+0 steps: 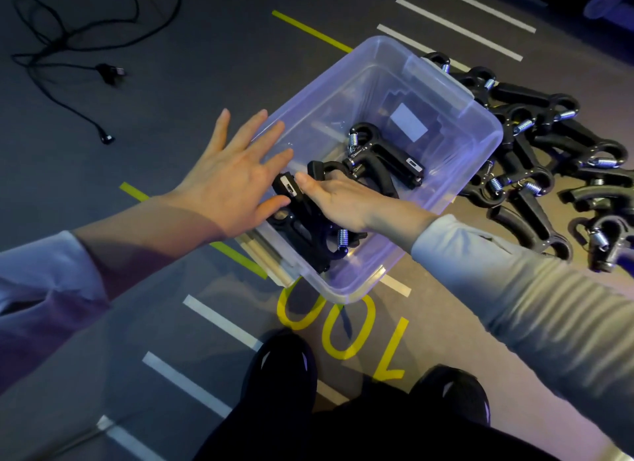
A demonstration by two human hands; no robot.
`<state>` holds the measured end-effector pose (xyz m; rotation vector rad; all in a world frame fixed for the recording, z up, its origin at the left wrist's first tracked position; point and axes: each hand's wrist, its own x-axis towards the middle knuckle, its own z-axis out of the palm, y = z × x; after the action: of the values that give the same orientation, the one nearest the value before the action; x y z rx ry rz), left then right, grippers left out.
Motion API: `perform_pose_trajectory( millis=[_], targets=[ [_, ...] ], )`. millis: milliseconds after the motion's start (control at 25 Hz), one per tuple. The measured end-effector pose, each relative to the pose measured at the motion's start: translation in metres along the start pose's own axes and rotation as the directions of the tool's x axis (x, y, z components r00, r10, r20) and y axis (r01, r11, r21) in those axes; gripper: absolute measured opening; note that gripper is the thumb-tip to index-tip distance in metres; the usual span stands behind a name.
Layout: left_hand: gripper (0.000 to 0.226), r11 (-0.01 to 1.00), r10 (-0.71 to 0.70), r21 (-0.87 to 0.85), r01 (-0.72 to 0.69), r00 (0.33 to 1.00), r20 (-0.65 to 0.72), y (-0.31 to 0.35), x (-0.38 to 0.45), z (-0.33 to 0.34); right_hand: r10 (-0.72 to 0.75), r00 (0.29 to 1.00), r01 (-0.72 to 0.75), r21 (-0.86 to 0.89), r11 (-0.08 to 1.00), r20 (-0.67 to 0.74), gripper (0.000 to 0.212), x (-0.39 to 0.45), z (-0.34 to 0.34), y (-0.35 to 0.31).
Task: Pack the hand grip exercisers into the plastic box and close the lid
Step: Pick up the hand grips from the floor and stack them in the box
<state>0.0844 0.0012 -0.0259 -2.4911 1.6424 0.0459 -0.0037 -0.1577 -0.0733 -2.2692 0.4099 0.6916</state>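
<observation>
A clear plastic box (pixel 480 124) stands open on the floor. Inside it lie black hand grip exercisers with steel springs: one (pixel 384 155) near the middle, another (pixel 308 234) at the near left corner. My right hand (pixel 339 200) reaches into the box and lies on the near exerciser, fingers curled around its handle. My left hand (pixel 230 175) is spread flat with fingers apart, touching the box's left wall and holding nothing. A pile of several more exercisers (pixel 549 158) lies on the floor right of the box. No lid can be made out.
A black cable (pixel 68 55) with a plug sprawls on the floor at the upper left. White and yellow tape lines and a yellow "100" (pixel 343 333) mark the floor. My two dark shoes (pixel 281 368) stand at the bottom edge.
</observation>
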Motion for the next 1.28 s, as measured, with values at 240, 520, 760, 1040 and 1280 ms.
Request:
perform_pose_trajectory(
  millis=[240,520,760,1040,1280],
  targets=[
    [0.074,0.999,-0.019,0.026,0.019,1.000,0.024,0.004,-0.001,0.002,-0.107,0.993,0.115,-0.165,0.980,0.056,0.064,-0.002,0.006,0.004],
    [0.075,0.998,-0.052,-0.031,0.053,0.998,0.031,0.002,-0.004,0.002,-0.176,0.980,0.194,-0.284,0.939,0.088,0.045,0.021,-0.006,-0.008],
    [0.077,0.994,-0.079,-0.072,0.081,0.997,0.027,-0.001,-0.005,0.003,0.010,0.990,0.027,-0.262,0.965,0.142,0.038,0.036,0.001,-0.029],
    [0.081,0.972,-0.152,-0.201,0.125,0.980,-0.126,-0.005,-0.003,-0.013,-0.426,0.905,0.426,0.037,0.904,-0.020,0.044,-0.015,-0.039,-0.014],
    [0.080,0.975,-0.130,-0.195,0.110,0.987,-0.095,-0.004,-0.010,-0.010,-0.213,0.929,0.302,-0.285,0.910,0.304,0.059,-0.025,-0.020,0.020]
  ],
)
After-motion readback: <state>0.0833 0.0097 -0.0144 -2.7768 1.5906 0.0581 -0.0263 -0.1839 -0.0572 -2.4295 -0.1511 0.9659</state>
